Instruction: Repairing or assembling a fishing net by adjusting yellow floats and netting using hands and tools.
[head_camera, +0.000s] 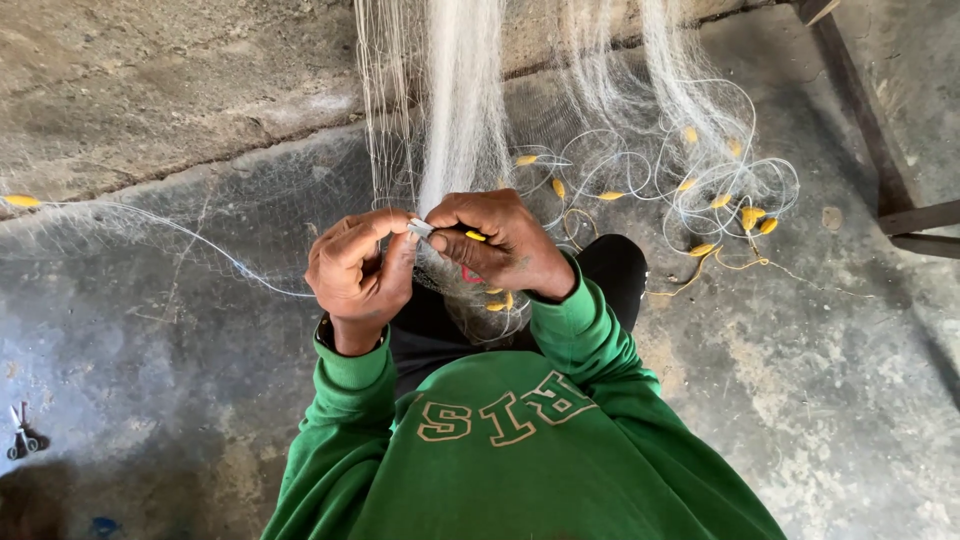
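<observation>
Both hands meet at frame centre: left hand (355, 272) and right hand (503, 243) clamped on the white net (462, 120); I'd keep it taut, pinching near the yellow float (476, 236).

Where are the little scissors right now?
In the head view, the scissors lie on the concrete floor at the far left edge, well away from the left hand and the fishing net.

Small scissors (20, 436) are lying on the stained concrete floor (830, 400) at far left; a dark metal frame (905, 215) is standing at upper right
</observation>
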